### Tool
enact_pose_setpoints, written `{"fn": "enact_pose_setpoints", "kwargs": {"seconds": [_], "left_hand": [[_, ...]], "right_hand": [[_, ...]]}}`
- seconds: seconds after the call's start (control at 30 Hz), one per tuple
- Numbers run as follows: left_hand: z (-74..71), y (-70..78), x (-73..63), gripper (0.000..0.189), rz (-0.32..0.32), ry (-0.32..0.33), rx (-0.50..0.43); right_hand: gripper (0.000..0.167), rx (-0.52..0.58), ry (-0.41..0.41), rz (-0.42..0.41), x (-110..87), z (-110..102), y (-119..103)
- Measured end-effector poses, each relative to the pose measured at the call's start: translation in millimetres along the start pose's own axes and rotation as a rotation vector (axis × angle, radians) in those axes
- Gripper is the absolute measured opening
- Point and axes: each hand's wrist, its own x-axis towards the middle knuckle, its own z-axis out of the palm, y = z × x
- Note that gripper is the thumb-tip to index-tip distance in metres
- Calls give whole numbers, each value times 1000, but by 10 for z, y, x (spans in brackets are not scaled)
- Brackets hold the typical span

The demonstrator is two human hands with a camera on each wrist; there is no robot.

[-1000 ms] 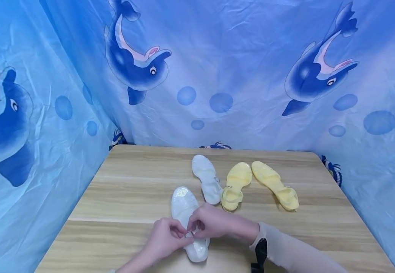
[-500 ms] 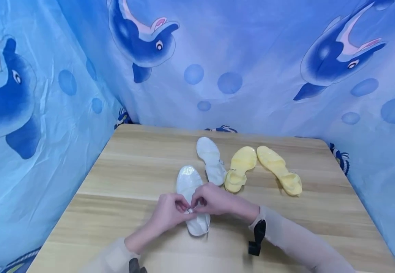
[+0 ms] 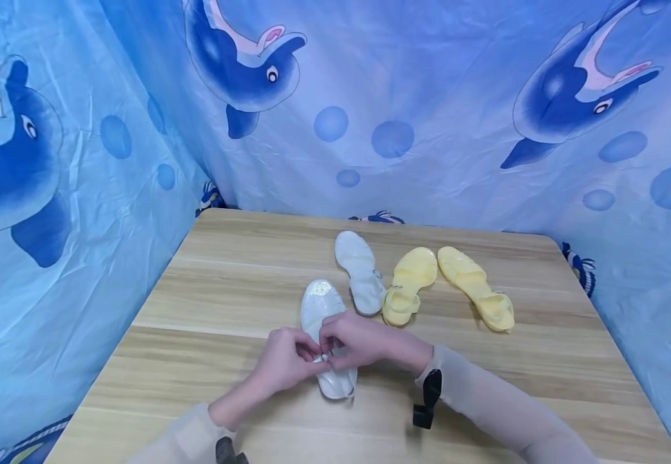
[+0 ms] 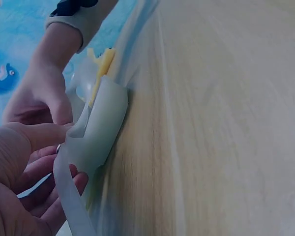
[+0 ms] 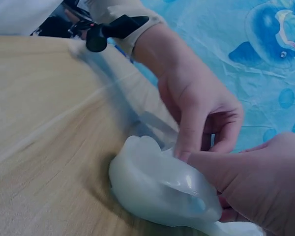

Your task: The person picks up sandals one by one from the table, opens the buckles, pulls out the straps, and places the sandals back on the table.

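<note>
A translucent white sandal [image 3: 319, 303] lies on the wooden table, toe pointing away, with both hands at its ankle strap. My left hand [image 3: 285, 361] pinches the strap near a small metal buckle between thumb and fingers. From the other side my right hand [image 3: 359, 338] pinches the strap, its fingertips meeting the left ones. In the left wrist view the pale strap [image 4: 71, 191] runs down past the left fingers [image 4: 54, 216]. The right wrist view shows the sandal's rounded heel [image 5: 147, 182] close up; the fingertips partly cover the buckle.
Behind stands a second white sandal [image 3: 359, 270]. To its right lie two yellow sandals, a nearer one [image 3: 409, 283] and one angled outward [image 3: 474, 289]. The wooden table [image 3: 207, 290] ends at a blue dolphin-print curtain [image 3: 439, 180] at back and sides.
The head view has tilted down, so the table sits higher in it. Both hands stay at the strap; the right hand has shifted slightly left.
</note>
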Motion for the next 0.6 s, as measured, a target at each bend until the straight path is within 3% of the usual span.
{"fn": "enact_pose_setpoints", "kwargs": {"seconds": [0.2, 0.37, 0.5, 0.6], "left_hand": [[29, 14, -12, 17, 83, 52, 36], [48, 25, -10, 15, 115, 82, 64], [43, 29, -11, 15, 89, 81, 69], [35, 34, -12, 14, 82, 68, 60]], "right_hand": [[21, -162, 19, -73, 30, 63, 13], [23, -311, 141, -201, -41, 134, 80], [19, -245, 229, -251, -114, 124, 115], [13, -122, 214, -232, -143, 84, 117]]}}
